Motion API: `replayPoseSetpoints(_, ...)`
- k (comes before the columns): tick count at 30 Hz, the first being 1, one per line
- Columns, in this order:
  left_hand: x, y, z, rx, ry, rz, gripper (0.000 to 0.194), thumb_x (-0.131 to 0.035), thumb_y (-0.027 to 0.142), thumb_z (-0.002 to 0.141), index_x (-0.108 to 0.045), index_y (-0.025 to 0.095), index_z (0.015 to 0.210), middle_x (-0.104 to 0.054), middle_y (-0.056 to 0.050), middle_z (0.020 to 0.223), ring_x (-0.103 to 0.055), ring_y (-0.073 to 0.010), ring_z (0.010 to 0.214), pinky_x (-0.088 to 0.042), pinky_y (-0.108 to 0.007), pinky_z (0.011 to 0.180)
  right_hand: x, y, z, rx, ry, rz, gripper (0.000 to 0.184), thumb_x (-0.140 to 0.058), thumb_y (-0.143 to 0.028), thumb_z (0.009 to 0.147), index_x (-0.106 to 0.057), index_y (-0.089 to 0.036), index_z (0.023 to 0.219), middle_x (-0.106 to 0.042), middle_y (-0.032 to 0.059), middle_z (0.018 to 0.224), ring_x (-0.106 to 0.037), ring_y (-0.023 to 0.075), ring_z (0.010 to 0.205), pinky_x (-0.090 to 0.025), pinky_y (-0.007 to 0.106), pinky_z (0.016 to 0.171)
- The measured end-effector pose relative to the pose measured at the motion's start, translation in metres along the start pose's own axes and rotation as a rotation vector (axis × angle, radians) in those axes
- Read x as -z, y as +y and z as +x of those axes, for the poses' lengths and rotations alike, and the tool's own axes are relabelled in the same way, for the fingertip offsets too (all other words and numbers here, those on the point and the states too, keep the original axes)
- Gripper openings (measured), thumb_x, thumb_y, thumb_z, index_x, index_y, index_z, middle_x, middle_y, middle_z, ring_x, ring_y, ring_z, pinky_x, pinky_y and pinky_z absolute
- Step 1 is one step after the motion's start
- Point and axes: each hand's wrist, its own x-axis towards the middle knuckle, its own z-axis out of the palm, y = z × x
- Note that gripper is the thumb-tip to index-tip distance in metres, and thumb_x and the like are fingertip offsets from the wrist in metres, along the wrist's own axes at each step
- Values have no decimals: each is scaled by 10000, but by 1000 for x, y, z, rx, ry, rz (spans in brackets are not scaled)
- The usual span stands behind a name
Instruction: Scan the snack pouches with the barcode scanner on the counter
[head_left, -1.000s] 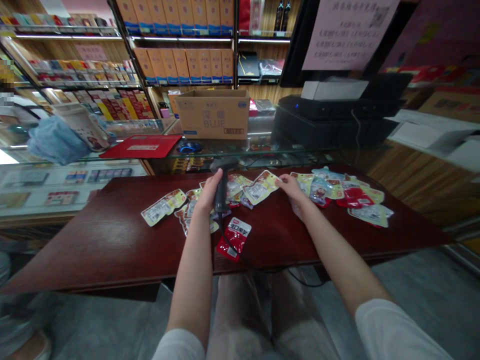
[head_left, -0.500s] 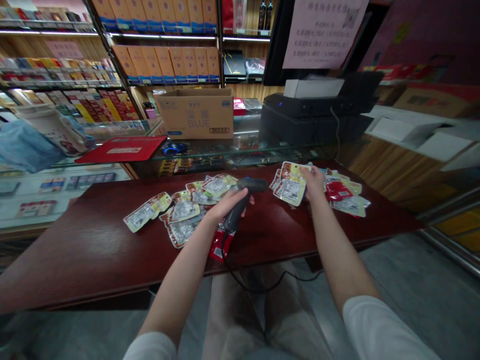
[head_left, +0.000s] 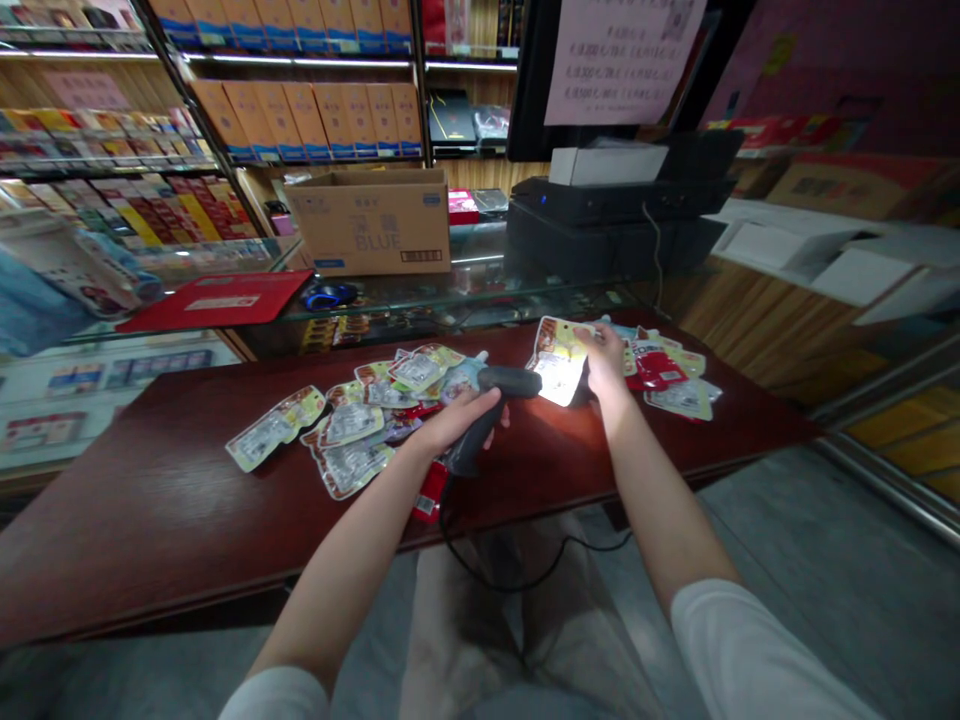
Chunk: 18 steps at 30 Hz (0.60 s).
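Note:
My left hand is wrapped round the handle of a black barcode scanner, its head turned to the right. White light falls on the snack packet that my right hand grips by its right side, just above the tabletop. A loose pile of similar packets lies left of my left hand, with one packet apart at the far left. Part of a red packet shows beneath the scanner handle. More packets, one of them red, lie right of my right hand.
The dark red wooden table spans the front. Behind it stand a glass counter with a cardboard box, a red mat, a mouse and a black machine under a monitor. The scanner's cable loops over my lap.
The scanner's light has come on and shines on the packet in my right hand. That packet and the scanner head are closer together. The whole view has shifted slightly.

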Motion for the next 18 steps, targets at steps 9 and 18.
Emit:
replayPoseSetpoints(9, 0, 11, -5, -33, 70, -38, 685, -605, 789, 734, -672, 121, 865, -586, -16, 524, -528, -112, 441, -373, -237, 455, 1, -5, -4, 45, -13, -137, 462, -788, -544, 594, -528, -229, 809, -648, -8, 749, -663, 203, 737, -547, 349, 698)
replayPoseSetpoints(18, 21, 10, -7, -62, 238, -86, 700, -605, 786, 736, -673, 120, 939, -600, -15, 544, -547, -122, 454, -388, -229, 452, 18, 3, 10, 193, 90, -446, 455, -693, -430, 698, -533, -222, 1070, -646, 78, 1016, -640, 244, 968, -530, 449, 881)
